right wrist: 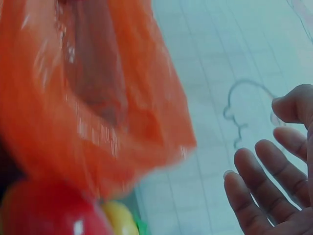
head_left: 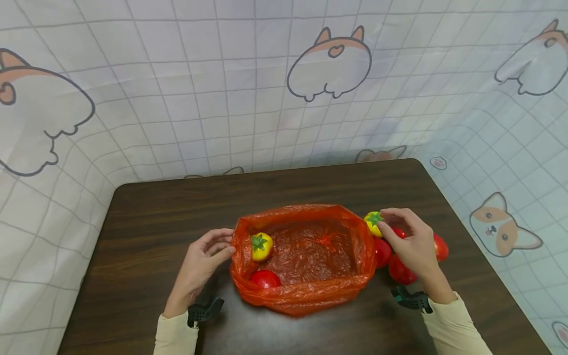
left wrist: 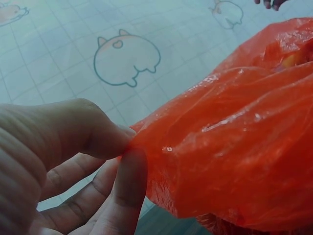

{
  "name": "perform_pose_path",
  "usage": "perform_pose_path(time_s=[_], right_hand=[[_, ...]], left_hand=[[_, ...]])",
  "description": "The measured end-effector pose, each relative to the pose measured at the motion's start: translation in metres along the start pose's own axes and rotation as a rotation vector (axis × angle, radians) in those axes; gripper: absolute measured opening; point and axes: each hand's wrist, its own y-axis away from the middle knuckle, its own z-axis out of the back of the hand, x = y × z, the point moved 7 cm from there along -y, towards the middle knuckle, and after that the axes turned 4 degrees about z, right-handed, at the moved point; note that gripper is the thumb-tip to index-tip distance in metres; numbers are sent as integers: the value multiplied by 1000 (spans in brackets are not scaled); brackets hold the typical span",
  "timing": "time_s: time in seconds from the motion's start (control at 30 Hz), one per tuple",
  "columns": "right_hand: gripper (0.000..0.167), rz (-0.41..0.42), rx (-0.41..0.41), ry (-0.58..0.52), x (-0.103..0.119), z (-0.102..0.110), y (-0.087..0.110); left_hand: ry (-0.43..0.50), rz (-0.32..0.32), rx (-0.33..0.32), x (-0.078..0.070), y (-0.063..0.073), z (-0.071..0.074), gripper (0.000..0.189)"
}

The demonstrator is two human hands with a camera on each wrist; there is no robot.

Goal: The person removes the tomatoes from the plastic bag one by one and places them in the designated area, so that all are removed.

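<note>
An orange-red plastic bag (head_left: 306,298) sits wide-mouthed in front of me. My left hand (head_left: 201,261) pinches its left rim; in the left wrist view the thumb and index finger grip the thin film (left wrist: 230,142). Inside the bag, at its left end, are a yellow tomato (head_left: 264,249) with a green star-shaped top and a shiny red fruit (head_left: 266,279). Beside the bag's right end my right hand (head_left: 414,244) hovers over the fruit, nearest another yellow tomato (head_left: 372,224). The right wrist view shows its fingers (right wrist: 274,161) spread, holding nothing.
Several round red fruits (head_left: 401,271) cluster under and around the right hand, close against the bag's right side. All stand on a dark wooden table (head_left: 146,231). A white gridded cloth with cartoon dogs (head_left: 248,98) hangs behind and along the sides.
</note>
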Motion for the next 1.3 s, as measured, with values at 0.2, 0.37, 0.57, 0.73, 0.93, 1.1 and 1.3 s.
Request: perform_pose_path(time_s=[0.2, 0.37, 0.57, 0.73, 0.93, 1.1, 1.3], right_hand=[[33, 52, 71, -67, 15, -29, -7], [32, 89, 132, -138, 27, -56, -12], [30, 109, 212, -192, 40, -89, -18], [29, 103, 250, -233, 50, -106, -25], [30, 111, 271, -252, 61, -120, -31], [29, 125, 340, -248, 68, -137, -30], [31, 159, 423, -251, 75, -156, -23]], left_hand=[[21, 13, 11, 0, 1, -1, 48], [32, 15, 10, 1, 1, 0, 47], [26, 23, 5, 2, 2, 1, 47], [18, 33, 2, 1, 2, 3, 47], [15, 39, 1, 0, 2, 4, 47], [20, 32, 6, -1, 3, 4, 46], [23, 34, 15, -2, 4, 2, 45]])
